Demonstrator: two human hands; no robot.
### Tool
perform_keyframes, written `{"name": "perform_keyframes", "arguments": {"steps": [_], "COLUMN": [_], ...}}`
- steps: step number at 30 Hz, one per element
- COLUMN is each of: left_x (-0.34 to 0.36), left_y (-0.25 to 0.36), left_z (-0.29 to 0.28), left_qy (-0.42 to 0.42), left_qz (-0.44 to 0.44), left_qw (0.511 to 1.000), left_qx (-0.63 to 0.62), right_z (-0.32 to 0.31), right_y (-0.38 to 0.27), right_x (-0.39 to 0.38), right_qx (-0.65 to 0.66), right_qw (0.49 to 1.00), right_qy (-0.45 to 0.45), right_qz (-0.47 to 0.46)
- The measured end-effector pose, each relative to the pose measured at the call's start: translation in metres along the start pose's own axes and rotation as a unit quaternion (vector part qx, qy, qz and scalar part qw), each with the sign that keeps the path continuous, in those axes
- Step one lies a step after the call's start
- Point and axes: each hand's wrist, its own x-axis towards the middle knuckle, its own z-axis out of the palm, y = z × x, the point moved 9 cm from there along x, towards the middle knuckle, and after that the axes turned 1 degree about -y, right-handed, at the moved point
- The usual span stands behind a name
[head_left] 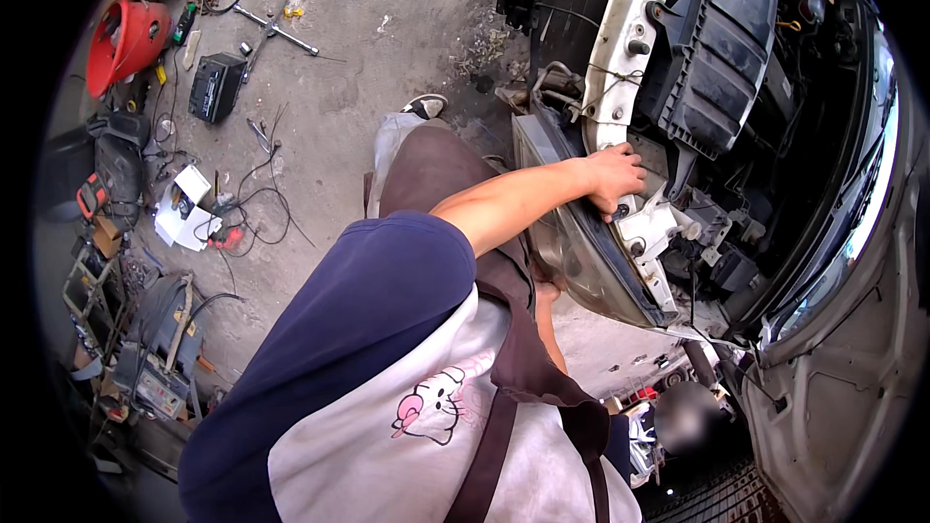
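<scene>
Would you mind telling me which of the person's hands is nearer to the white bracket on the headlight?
Left. The left hand grips the white bracket directly. The right forearm runs lower, under the headlight, with its hand hidden.

Light: bright, even daylight | Shadows: soft, deep inside engine bay (775,165) | Glare: white panel (620,48) | Edges: fisheye bending, black vignette | Focus: mostly sharp

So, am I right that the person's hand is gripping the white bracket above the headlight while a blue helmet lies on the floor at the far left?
Not quite: the helmet is red, not blue, as the head view shows. The rest holds: the hand has its grip on the white bracket above the headlight, and the helmet lies on the floor at far left.
</scene>
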Motion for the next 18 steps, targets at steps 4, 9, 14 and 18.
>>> {"name": "perform_keyframes", "arguments": {"steps": [4, 9, 14, 18], "left_x": [-0.001, -0.001, 0.0, 0.0], "left_y": [-0.002, -0.001, -0.003, 0.0], "left_z": [-0.003, -0.002, -0.004, -0.006], "left_qy": [0.013, 0.008, -0.003, 0.005], "left_qz": [0.005, 0.001, -0.002, 0.006], "left_qw": [1.0, 1.0, 1.0, 1.0], "left_qx": [-0.012, -0.016, -0.023, -0.03], "right_z": [0.0, -0.002, 0.034, 0.048], "right_y": [-0.01, -0.011, 0.003, 0.004], "right_x": [-0.006, -0.015, -0.054, -0.075], "right_qx": [-0.04, -0.065, -0.013, -0.029], "right_qw": [0.999, 0.997, 0.998, 0.998], "right_qy": [0.019, 0.03, 0.058, 0.051], "right_qz": [-0.004, -0.007, -0.009, -0.022]}}
